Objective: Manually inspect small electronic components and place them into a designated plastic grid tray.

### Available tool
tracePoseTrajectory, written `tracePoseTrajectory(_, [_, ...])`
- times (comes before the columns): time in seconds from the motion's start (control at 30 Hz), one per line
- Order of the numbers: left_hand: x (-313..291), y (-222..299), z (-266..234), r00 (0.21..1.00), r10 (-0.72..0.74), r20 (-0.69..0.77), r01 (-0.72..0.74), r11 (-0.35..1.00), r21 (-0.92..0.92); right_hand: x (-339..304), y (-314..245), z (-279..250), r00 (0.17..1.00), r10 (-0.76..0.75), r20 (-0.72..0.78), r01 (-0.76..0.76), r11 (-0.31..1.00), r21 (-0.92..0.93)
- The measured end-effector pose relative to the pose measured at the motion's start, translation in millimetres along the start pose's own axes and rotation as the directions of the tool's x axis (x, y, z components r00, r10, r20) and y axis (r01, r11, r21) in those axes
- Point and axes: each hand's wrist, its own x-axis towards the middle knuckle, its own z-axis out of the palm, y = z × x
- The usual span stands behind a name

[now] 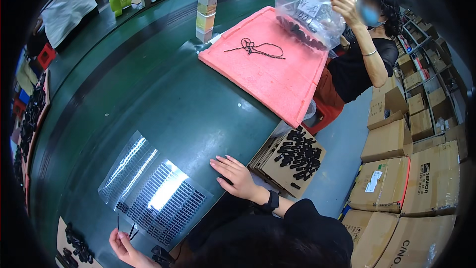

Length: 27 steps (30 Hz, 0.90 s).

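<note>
A factory workshop, shown by its long green work surface [198,114], stacked cartons [430,178] and shelving [419,46]

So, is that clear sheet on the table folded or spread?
Spread: the clear sheet lies open, dark rows showing, on the green table.

The head camera looks down — fairly near — onto the green table [198,119].

We can reach over the green table [198,114] between the shiny sheet [161,193], near left, and the pink board [280,82], far right, with a plastic bag [310,15] and a post [207,5] obstructing its far side.
</note>
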Motion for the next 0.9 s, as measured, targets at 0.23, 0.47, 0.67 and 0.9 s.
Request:
tracePoseTrajectory(0.23, [0,-3,-2,1.000,-0.005,-0.025,0.005,1.000,0.005,2,-1,0,1.000,-0.014,-0.006,0.014,0.999,-0.032])
tracePoseTrajectory(0.47, [1,-5,-8,1.000,0.019,-0.024,-0.018,0.999,0.031,2,-1,3,1.000,-0.011,-0.022,0.011,1.000,-0.022])
tracePoseTrajectory(0.67, [3,-3,-5,1.000,0.020,0.003,-0.020,0.999,0.037,-7,8,-4,0.998,0.006,-0.065,0.009,0.973,0.230])
tracePoseTrajectory(0.9, [-1,10,-1,0.997,0.069,-0.026,-0.065,0.990,0.128,-97,103,-46,0.675,0.462,-0.576,-0.511,0.855,0.087])
